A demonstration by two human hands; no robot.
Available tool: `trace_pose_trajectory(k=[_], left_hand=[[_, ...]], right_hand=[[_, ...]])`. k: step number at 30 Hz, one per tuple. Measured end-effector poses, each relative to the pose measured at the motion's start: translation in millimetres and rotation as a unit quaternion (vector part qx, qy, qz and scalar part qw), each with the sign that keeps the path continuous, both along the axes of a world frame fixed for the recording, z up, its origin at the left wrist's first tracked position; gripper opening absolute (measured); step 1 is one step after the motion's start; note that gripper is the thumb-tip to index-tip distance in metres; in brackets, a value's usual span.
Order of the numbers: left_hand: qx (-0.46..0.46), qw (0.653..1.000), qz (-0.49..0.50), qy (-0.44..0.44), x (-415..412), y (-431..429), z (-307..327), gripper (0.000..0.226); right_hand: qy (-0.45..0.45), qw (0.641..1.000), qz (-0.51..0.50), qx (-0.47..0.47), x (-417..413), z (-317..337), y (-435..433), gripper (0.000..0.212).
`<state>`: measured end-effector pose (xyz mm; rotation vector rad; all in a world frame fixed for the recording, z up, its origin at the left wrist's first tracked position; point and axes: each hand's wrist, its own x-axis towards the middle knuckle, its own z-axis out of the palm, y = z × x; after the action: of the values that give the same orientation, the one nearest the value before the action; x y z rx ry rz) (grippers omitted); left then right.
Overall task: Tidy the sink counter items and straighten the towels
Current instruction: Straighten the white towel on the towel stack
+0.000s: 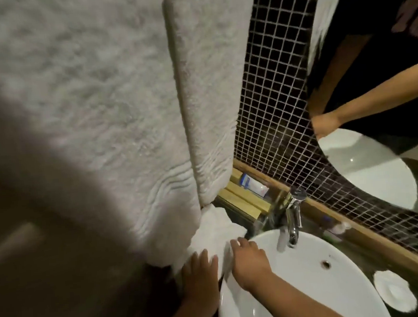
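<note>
A large white hanging towel (95, 104) fills the upper left and hangs down close to the camera. Below its bottom edge lies a small white cloth (215, 234), draped over the left rim of the white basin (310, 282). My left hand (199, 275) lies flat with its fingers on the cloth at the basin's left side. My right hand (249, 259) presses on the same cloth at the rim, fingers spread. Whether either hand pinches the cloth is hard to tell.
A chrome tap (293, 216) stands behind the basin. Yellow boxes (240, 200) and a toothpaste tube (254, 185) sit on the wooden ledge (356, 234) under the mosaic wall. A round mirror (372, 97) is at right; a white soap dish (395, 291) lies at lower right.
</note>
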<state>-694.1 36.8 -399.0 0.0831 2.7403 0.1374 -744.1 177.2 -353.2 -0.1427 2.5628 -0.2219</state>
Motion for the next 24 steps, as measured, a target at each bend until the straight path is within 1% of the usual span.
trace_pose_trajectory(k=[3, 6, 8, 10, 12, 13, 17, 19, 21, 24], left_hand=[[-0.005, 1.0, 0.016, -0.023, -1, -6, -13, 0.062], [-0.013, 1.0, 0.022, -0.005, -11, -3, -24, 0.069], [-0.02, 0.999, 0.033, -0.017, -13, -2, -29, 0.077], [-0.021, 0.999, 0.043, -0.018, -11, -4, -35, 0.081], [-0.011, 0.999, 0.046, -0.011, -8, -6, -43, 0.08], [-0.007, 0.999, 0.045, -0.008, -5, -7, -46, 0.079], [0.001, 0.999, 0.032, -0.003, -2, -9, -52, 0.065], [-0.002, 1.0, 0.029, 0.01, -7, -8, -54, 0.054], [-0.005, 0.999, 0.037, 0.01, -10, -6, -53, 0.049], [-0.009, 1.0, 0.022, -0.003, -11, 1, -49, 0.043]], right_hand=[[0.002, 0.998, 0.055, 0.02, -12, -15, -12, 0.056], [0.013, 0.994, 0.099, 0.045, -19, -29, -19, 0.057], [0.012, 0.991, 0.115, 0.061, -21, -37, -21, 0.058], [0.007, 0.989, 0.123, 0.079, -24, -44, -23, 0.065], [-0.002, 0.988, 0.126, 0.089, -29, -48, -25, 0.071], [-0.007, 0.988, 0.125, 0.091, -31, -51, -25, 0.07], [-0.004, 0.988, 0.113, 0.107, -41, -58, -29, 0.059], [0.021, 0.988, 0.11, 0.103, -45, -64, -30, 0.043], [0.042, 0.989, 0.114, 0.083, -49, -71, -28, 0.029], [0.056, 0.979, 0.173, 0.089, -59, -69, -22, 0.02]])
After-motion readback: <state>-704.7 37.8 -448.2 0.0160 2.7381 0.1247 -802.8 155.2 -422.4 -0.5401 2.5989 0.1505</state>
